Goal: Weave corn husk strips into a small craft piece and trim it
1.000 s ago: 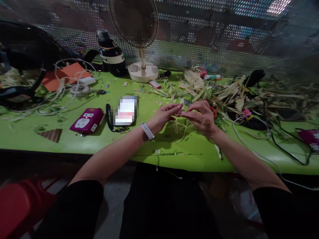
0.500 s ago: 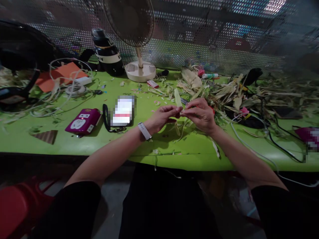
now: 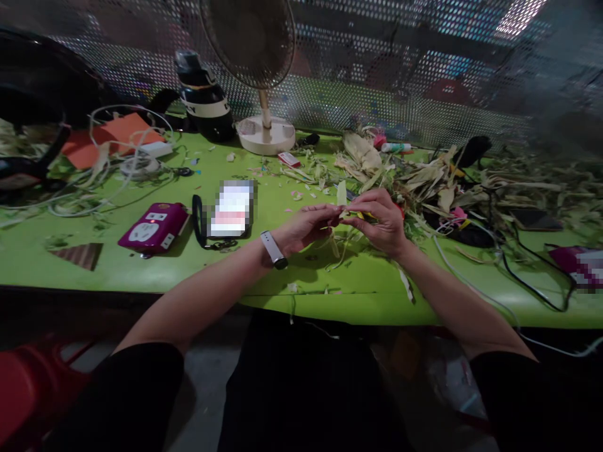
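Note:
Both hands meet over the green table. A pale green strip of dried leaf, like corn husk, stands up between the fingertips. My left hand, with a watch on its wrist, pinches the strip near its lower end. From the other side my right hand closes thumb and forefinger on the same strip. Below the hands lie thin scraps of husk on the table. Just behind my right hand begins a heap of dried husks. The exact grip of the fingertips is partly hidden.
Left of my hands lie a phone and a purple power socket box. Farther back stand a fan and a black bottle. Cables run across the right side. Orange paper lies at the back left.
My left hand has rolled slightly, with the watch face showing more. The right fingers have shifted on the strip, and less of it stands above the fingertips. The view has moved slightly.

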`<action>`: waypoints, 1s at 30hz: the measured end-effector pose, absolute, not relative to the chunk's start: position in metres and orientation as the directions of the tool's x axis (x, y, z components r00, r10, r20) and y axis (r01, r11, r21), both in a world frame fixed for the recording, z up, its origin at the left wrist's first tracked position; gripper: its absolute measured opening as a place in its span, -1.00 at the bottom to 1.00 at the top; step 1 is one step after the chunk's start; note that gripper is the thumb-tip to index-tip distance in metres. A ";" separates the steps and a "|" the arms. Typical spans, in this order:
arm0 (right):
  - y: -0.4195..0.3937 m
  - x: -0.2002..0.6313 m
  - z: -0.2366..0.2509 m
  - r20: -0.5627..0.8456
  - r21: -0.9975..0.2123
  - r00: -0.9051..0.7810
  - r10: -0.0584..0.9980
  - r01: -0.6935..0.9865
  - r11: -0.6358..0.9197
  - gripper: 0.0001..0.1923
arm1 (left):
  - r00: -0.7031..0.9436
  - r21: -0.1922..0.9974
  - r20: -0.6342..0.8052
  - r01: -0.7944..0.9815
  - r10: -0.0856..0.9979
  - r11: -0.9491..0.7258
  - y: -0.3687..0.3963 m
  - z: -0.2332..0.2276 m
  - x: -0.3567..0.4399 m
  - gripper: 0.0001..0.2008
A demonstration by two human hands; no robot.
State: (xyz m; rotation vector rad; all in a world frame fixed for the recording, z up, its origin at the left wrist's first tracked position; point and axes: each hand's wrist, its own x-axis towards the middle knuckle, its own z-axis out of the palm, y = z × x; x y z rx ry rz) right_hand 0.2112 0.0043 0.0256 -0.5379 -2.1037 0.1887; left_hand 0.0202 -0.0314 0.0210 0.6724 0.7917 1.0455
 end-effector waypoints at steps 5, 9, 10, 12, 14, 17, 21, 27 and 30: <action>0.006 0.212 0.029 0.734 -0.289 -0.530 0.425 0.323 0.901 -0.87 | 0.263 0.810 -0.239 -0.477 0.935 0.341 -0.030 0.020 0.021 -0.90; 0.001 0.207 0.030 0.749 -0.283 -0.502 0.432 0.347 0.894 -0.95 | 0.261 0.860 -0.172 -0.431 0.950 0.274 -0.030 0.019 0.022 -0.87; -0.002 0.206 0.031 0.756 -0.301 -0.481 0.444 0.348 0.888 -0.96 | 0.234 0.886 -0.143 -0.402 0.962 0.230 -0.031 0.020 0.022 -0.84; -0.007 0.203 0.032 0.762 -0.404 -0.391 0.516 0.336 0.851 -0.94 | 0.112 0.946 -0.024 -0.319 0.993 0.059 -0.033 0.023 0.021 -0.82; -0.012 0.199 0.033 0.717 -0.584 -0.251 0.651 0.293 0.757 -0.90 | -0.015 0.965 0.169 -0.199 0.985 -0.169 -0.036 0.027 0.020 -0.86; -0.016 0.194 0.032 0.529 -0.823 -0.094 0.844 0.187 0.537 -0.80 | 0.047 0.946 0.308 -0.118 0.950 -0.301 -0.038 0.031 0.019 -0.70; -0.011 0.193 0.030 0.381 -0.917 -0.085 0.921 0.088 0.388 -0.72 | 0.231 0.975 0.174 -0.178 0.957 -0.134 -0.035 0.029 0.020 -0.86; 0.006 0.213 0.041 0.186 -0.962 -0.310 0.932 0.136 0.237 -0.57 | 0.337 0.994 0.110 -0.062 0.935 -0.094 -0.027 0.030 0.014 -0.88; 0.009 0.220 0.051 0.052 -0.942 -0.513 0.857 0.259 0.212 -0.59 | 0.451 0.997 0.064 0.008 0.890 -0.075 -0.026 0.032 0.010 -0.86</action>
